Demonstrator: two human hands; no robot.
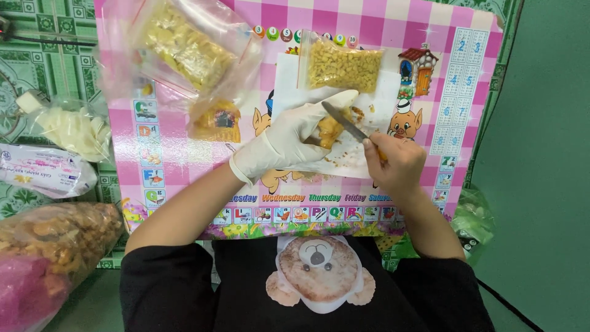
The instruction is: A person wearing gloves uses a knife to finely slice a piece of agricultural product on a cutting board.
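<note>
Black sleeves are framing the bottom of the view, and from them both arms are reaching forward over a pink checked tabletop (184, 184). Wearing a white glove, the left hand (289, 138) is curling its fingers around a yellowish-orange piece of food (330, 129), holding it over a white sheet of paper (289, 80). Just to its right, the bare right hand (396, 163) is gripping the handle of a knife (344, 122), fingers pressed together around it, with the blade lying slantwise against the held piece. Small crumbs (338, 158) are lying on the paper between the two hands. Beyond the hands, a small clear bag of yellow bits (344, 66) is resting on the paper's far edge, and a larger one (184, 43) is lying farther left of the gloved hand.
</note>
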